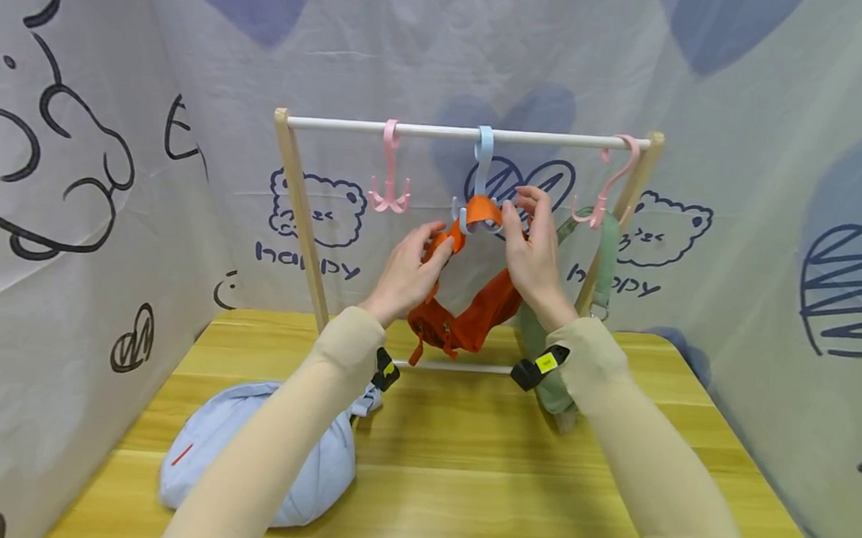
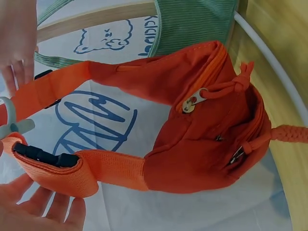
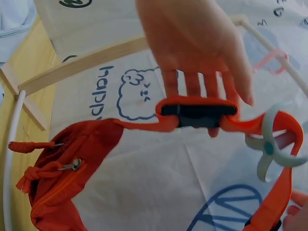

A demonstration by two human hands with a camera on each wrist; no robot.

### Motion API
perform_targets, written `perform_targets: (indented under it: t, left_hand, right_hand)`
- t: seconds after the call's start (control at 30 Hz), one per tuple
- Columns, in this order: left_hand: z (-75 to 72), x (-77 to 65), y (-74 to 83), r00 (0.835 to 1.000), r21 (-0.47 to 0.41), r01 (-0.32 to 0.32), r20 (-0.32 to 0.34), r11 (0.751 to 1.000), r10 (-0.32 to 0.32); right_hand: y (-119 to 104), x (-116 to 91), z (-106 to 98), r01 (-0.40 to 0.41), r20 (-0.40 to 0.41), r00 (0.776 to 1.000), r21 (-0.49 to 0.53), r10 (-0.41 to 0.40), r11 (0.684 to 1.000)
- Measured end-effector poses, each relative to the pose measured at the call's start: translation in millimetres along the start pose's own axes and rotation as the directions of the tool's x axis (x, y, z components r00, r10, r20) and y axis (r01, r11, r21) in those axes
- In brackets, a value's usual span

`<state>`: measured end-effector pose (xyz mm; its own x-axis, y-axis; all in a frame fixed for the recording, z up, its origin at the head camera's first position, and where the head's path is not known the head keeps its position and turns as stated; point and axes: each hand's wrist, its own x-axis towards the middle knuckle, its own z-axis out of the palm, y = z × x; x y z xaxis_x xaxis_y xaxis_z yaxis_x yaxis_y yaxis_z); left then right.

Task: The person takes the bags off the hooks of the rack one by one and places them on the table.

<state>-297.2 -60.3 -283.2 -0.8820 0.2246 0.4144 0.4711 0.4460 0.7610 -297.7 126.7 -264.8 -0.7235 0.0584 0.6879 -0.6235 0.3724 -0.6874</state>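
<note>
A red-orange waist bag (image 1: 464,327) hangs from a light blue multi-prong hook (image 1: 484,156), its orange strap (image 1: 484,211) looped over the prongs. My left hand (image 1: 411,270) is at the strap's left side; in the right wrist view its fingers extend straight behind the black buckle (image 3: 199,115), with the thumb apart from the strap. Beside the strap's right side is my right hand (image 1: 534,253), fingers extended near the hook. The bag's zip pulls and knotted cords show in the left wrist view.
A white rod (image 1: 436,130) on a wooden frame carries the hooks. At left hangs a pink hook (image 1: 390,180); at right, another pink hook (image 1: 605,192) bears a green bag (image 1: 555,384). A pale blue bag (image 1: 317,471) lies on the wooden table (image 1: 452,491).
</note>
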Motion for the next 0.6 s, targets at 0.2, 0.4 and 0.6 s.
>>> perform_targets:
  t: [0.2, 0.4, 0.6]
  left_hand:
    - [3.1, 2.3, -0.8, 0.998, -0.036, 0.051, 0.037, 0.998, -0.050]
    - [4.8, 3.8, -0.6, 0.996, -0.048, 0.046, 0.074, 0.998, -0.042]
    - [9.6, 3.6, 0.3, 0.995, -0.073, 0.030, 0.092, 0.997, -0.023]
  right_hand:
    - [9.6, 3.8, -0.4, -0.121, 0.122, 0.985, -0.024, 0.123, 0.992]
    - [14.8, 1.5, 3.8, -0.100, 0.141, 0.984, -0.053, 0.107, 0.994]
    - [18.5, -0.5, 6.8, -0.051, 0.136, 0.989, -0.069, 0.060, 0.996]
